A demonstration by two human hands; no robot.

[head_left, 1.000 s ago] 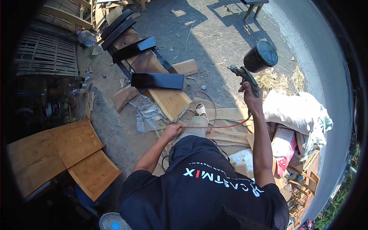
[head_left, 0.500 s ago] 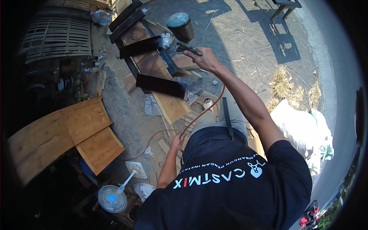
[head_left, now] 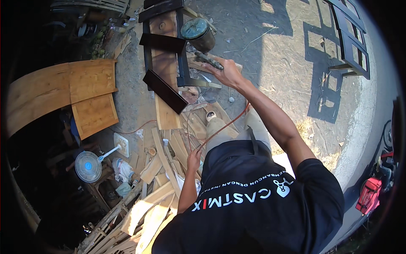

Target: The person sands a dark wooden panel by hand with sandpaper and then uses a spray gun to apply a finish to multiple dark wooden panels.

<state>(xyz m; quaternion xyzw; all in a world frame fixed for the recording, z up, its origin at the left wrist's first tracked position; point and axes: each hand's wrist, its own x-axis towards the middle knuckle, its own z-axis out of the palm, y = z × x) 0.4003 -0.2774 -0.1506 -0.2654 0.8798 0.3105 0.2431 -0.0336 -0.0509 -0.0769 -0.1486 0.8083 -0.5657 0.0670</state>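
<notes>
My right hand (head_left: pixel 228 73) is closed around the handle of a spray gun (head_left: pixel 210 60), with its dark cup and teal lid (head_left: pixel 195 28) above the gun. Lower down, my left hand (head_left: pixel 193 160) grips a red air hose (head_left: pixel 224 126), which runs up behind my right forearm. Beyond the gun, dark-painted boards (head_left: pixel 165 91) lie across a dark wooden frame (head_left: pixel 182 63) on the ground. One bare plank (head_left: pixel 168 115) sticks out below them.
Offcuts and planks (head_left: pixel 165 169) litter the ground beside my legs. A standing fan (head_left: pixel 88 166) and brown wood panels (head_left: pixel 91 89) are on the left. At far right stand a dark slatted furniture piece (head_left: pixel 349 36) and a red bag (head_left: pixel 368 194) near the road.
My view has turned, so the fan and panels sit further left and more of the dark furniture shows at right. Both hands keep their holds; the gun has shifted slightly.
</notes>
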